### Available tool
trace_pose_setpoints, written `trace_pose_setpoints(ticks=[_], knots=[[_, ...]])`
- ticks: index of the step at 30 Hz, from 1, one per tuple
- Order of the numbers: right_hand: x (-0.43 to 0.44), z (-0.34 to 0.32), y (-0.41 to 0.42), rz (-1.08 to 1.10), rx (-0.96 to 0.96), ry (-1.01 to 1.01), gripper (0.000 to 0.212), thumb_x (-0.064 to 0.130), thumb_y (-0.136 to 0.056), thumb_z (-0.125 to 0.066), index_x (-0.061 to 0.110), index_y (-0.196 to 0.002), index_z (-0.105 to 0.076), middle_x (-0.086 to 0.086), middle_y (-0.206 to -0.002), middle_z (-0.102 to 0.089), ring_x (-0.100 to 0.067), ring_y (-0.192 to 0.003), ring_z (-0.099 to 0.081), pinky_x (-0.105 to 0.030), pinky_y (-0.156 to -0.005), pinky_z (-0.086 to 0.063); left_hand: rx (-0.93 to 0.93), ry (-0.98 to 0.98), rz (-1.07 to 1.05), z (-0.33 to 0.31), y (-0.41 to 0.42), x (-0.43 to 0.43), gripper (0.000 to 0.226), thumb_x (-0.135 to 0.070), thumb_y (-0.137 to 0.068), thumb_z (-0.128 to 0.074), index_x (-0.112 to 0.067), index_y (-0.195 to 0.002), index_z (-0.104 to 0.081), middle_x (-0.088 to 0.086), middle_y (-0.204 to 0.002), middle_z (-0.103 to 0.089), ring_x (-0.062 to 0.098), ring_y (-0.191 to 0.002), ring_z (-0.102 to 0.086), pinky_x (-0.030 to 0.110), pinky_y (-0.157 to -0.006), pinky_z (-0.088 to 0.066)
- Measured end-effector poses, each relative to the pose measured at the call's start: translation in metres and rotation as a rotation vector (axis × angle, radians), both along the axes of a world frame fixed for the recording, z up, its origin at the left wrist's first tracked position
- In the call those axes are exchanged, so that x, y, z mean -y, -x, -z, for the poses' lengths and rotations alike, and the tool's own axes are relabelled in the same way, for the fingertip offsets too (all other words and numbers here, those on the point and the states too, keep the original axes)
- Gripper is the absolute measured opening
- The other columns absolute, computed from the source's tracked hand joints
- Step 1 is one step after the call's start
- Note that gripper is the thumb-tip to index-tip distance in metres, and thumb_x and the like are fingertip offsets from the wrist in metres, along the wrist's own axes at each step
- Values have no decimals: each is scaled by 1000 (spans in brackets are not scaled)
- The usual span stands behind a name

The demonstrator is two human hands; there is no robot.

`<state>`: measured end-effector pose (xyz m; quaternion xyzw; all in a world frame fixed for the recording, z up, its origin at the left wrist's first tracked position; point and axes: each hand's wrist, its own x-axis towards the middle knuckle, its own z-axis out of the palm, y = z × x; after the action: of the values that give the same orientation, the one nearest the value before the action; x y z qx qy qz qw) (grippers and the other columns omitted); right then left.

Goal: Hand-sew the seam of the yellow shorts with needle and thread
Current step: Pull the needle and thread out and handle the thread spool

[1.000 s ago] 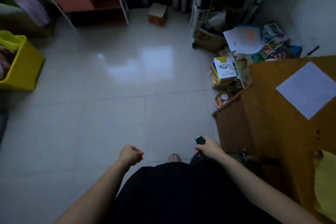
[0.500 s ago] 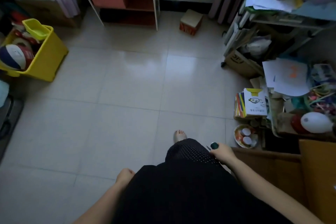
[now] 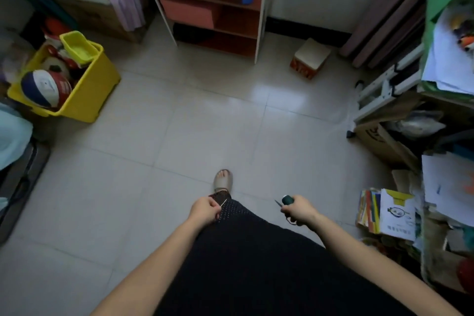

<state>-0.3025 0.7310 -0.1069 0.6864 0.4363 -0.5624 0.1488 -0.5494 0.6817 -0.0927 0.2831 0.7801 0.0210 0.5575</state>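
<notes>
Prep step, lower middle: left hand pinches needle, right hand grips spool; threading's next, I'd guess.

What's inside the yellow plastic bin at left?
The yellow plastic bin holds a red, white and blue ball, a smaller yellow tub on top and red-and-white items. Anything beneath is covered.
</notes>
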Motion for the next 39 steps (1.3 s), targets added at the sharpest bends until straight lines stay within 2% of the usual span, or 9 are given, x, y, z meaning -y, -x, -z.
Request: trace_pose_setpoints(ticks=[4,13,18,21,24,29,33,36,39], knots=[[-81,3,42,97,-9,-68,9,6,-82,-56,11,-81,-49,-9,-70,-55,-21,-55,-48,-25,-47,-34,-51,34,-101,-2,85,-74,35,2,-89,-54,-10,-57,-49,1,-42,-51,9,-34,-43,16,-37,-33],[-228,-7,56,384,47,-163,11,6,-81,-57,10,-76,-49,-5,-56,-50,-16,-42,-43,-22,-41,-31,-175,94,-118,5,189,-232,32,3,-91,-49,-7,-61,-46,9,-57,-50,19,-48,-40,24,-46,-31],[-315,6,44,302,118,-128,12,5,-83,-56,9,-75,-49,-7,-62,-52,-19,-47,-45,-23,-45,-32,-149,166,3,19,156,-302,36,1,-91,-47,-11,-57,-44,5,-62,-48,22,-64,-45,24,-56,-32],[-377,6,38,121,210,-130,11,11,-84,-61,9,-85,-50,-12,-84,-61,-22,-73,-52,-26,-60,-34,-141,157,22,17,138,-351,38,-1,-90,-46,-14,-54,-39,3,-63,-42,22,-75,-35,28,-61,-27],[-442,4,37,43,210,-97,11,13,-82,-61,9,-88,-53,-14,-89,-65,-23,-72,-54,-27,-60,-41,-134,86,-139,11,139,-423,34,-5,-88,-54,-11,-55,-49,14,-65,-56,28,-68,-52,31,-61,-37],[-535,-7,57,-26,204,-124,12,14,-81,-61,12,-81,-50,-10,-83,-60,-22,-68,-53,-26,-61,-39,-26,-52,-239,-8,149,-545,32,2,-86,-53,-12,-57,-52,3,-48,-49,17,-43,-38,22,-45,-30],[-597,-3,80,-10,164,-113,11,13,-80,-60,9,-87,-52,-10,-79,-60,-21,-59,-52,-24,-53,-38,5,-43,-71,-11,138,-618,35,-3,-88,-53,-15,-56,-52,1,-56,-55,17,-50,-47,28,-56,-45],[-635,-3,98,23,164,-112,12,14,-81,-60,9,-87,-51,-10,-82,-59,-21,-62,-51,-25,-52,-37,-36,33,221,-6,137,-655,34,-9,-90,-50,-25,-60,-47,0,-88,-66,20,-87,-61,26,-78,-46],[-673,-5,114,91,134,-132,11,13,-82,-60,11,-83,-49,-6,-74,-56,-17,-56,-49,-25,-49,-35,-64,44,282,0,158,-691,31,-15,-88,-53,-25,-59,-48,-9,-77,-62,15,-84,-59,19,-57,-41]])
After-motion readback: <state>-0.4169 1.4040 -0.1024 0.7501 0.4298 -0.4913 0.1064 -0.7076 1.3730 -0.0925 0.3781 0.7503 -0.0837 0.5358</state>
